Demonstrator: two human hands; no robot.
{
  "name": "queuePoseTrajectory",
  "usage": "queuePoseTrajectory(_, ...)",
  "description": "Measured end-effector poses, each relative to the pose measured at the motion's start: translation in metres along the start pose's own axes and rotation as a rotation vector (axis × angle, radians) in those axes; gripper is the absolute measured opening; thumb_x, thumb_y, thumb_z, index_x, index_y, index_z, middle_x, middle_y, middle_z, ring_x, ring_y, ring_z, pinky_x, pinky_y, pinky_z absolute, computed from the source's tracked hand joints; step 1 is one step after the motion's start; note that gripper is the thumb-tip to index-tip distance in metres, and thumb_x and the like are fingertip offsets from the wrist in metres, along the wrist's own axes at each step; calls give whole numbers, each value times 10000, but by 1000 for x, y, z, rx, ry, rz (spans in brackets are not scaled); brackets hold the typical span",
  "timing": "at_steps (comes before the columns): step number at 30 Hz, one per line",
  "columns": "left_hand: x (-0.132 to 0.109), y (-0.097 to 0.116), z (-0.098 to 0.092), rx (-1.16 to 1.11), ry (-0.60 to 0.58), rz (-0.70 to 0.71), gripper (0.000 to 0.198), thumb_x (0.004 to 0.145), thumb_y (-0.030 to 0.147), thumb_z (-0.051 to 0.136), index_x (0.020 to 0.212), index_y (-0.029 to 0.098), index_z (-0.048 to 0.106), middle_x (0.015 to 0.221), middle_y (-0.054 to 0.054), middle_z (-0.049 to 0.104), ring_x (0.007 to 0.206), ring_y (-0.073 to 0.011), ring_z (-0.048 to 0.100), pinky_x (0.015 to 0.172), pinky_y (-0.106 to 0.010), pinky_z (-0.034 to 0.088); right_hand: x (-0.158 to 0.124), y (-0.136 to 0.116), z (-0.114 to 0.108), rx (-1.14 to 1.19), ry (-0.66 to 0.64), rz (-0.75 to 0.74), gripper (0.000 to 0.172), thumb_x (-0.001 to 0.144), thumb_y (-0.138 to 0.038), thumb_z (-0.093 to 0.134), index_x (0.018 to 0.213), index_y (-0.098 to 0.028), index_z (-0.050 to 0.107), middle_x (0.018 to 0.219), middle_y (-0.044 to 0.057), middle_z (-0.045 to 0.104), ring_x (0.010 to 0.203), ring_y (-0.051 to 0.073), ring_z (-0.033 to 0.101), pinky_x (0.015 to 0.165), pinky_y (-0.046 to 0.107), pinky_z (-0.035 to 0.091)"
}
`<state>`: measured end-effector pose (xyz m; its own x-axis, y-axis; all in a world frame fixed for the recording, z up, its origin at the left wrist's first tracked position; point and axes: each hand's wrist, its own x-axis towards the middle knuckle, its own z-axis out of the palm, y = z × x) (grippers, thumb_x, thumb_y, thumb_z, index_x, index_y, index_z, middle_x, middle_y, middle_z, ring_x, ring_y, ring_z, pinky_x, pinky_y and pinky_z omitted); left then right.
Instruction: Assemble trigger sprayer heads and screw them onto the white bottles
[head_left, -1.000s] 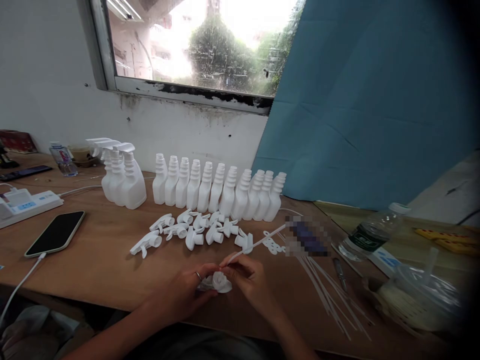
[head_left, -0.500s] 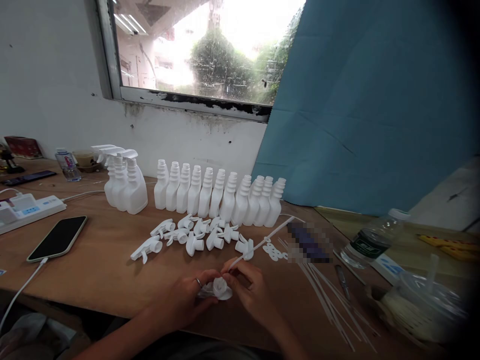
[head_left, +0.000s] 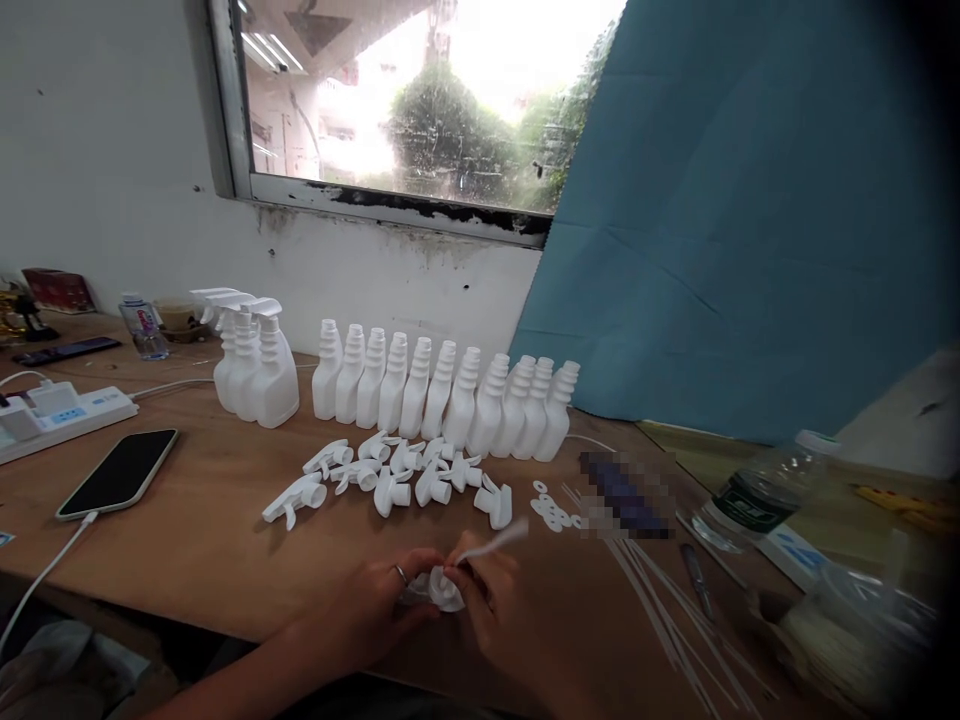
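Your L hand (head_left: 386, 598) pinches a white spray head (head_left: 448, 594) btwn thumb & forefinger, just in from the near edge of the surface (head_left: 225, 560), abt midway along. Its round opening shows; your fingers hide most of the rest. Your R hand (head_left: 491, 605) has its fingertips pressed on one end of a thin white tube (head_left: 493, 546), right by that opening; can't tell if the end is seated. The tube's free end points up & out twd the R, blurred.

Handling, by looks: spray head's prob. light, hard plastic, smooth, so a bit slippery w/ damp fingers; take it by the body, clear of any moving parts. Tube's prob. v. light & bendy, apt to kink if pushed from far back. Best hold is close to its end, w/ a gentle pinch, since a hard squeeze cd flatten it.

Spare spray heads (head_left: 433, 487) lie mid-surface; loose tubes (head_left: 645, 575) lie R of your R hand, running twd the near edge; white bottles (head_left: 416, 400) stand in a row nr the far edge.
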<state>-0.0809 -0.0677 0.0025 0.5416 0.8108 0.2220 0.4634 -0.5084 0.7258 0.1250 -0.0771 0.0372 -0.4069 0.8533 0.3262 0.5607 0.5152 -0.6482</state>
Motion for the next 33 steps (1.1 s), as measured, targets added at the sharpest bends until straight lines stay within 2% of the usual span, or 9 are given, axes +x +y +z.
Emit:
queuePoseTrajectory(3,0,3,-2,-29,-10,-27,373,857,235,617,1219,294,551,1161,19,689,1008,-191,668,900,-277,511,-1,0,4,-23,-2,9,194,985,-263,411,805,-223,472,762,7,586,698,162,577,658,272,417)
queuePoseTrajectory(9,-1,11,-8,-57,-9,-13,365,877,256,591,1240,293,566,1167,27,687,1039,-200,663,929,-263,504,-3,-5,9,-84,-1,33,141,903,-143,450,786,-221,444,745,-3,575,673,160,562,615,263,382)
queuePoseTrajectory(15,-1,4,-3,-58,-17,26,472,850,200,627,1291,328,520,1235,14,651,1077,-183,639,947,-297,491,0,7,16,245,86,109,253,935,-369,512,758,-190,499,691,-14,502,629,135,491,573,241,372)
queuePoseTrajectory(19,-2,3,-4,-74,-36,52,412,867,239,624,1265,305,537,1190,-4,653,1012,-178,644,899,-289,497,0,9,18,454,130,161,419,908,-511,543,664,-174,486,607,-36,414,564,104,397,525,228,318)
queuePoseTrajectory(24,-3,11,-8,-126,-75,26,387,863,247,633,1239,307,564,1193,3,655,1002,-175,640,884,-275,483,0,13,23,738,92,312,521,878,-639,517,670,-161,546,508,-66,325,438,65,252,423,222,201)
queuePoseTrajectory(26,-4,15,-11,-155,-90,-50,401,833,251,668,1221,307,584,1145,9,674,966,-179,646,855,-276,485,0,15,23,739,65,331,522,872,-640,525,660,-163,543,498,-63,336,430,67,268,408,216,206)
queuePoseTrajectory(29,-3,19,-16,-287,-68,-138,394,799,250,700,1179,268,595,1061,3,684,938,-178,635,826,-272,483,-5,13,14,538,123,221,364,918,-513,536,840,-167,615,614,-18,495,496,98,431,443,206,343)
queuePoseTrajectory(31,0,21,-20,-440,-15,-137,374,779,259,722,1119,218,570,997,-8,670,908,-168,620,800,-263,482,-10,9,3,278,242,35,228,954,-355,506,1089,-199,602,854,41,609,643,132,567,570,228,477)
queuePoseTrajectory(33,3,26,-23,-588,32,-133,372,759,297,750,1031,193,518,925,-6,641,831,-148,605,737,-247,481,-13,4,-7,-39,316,-224,315,951,-185,457,1249,-243,542,1142,91,600,881,161,638,743,264,537)
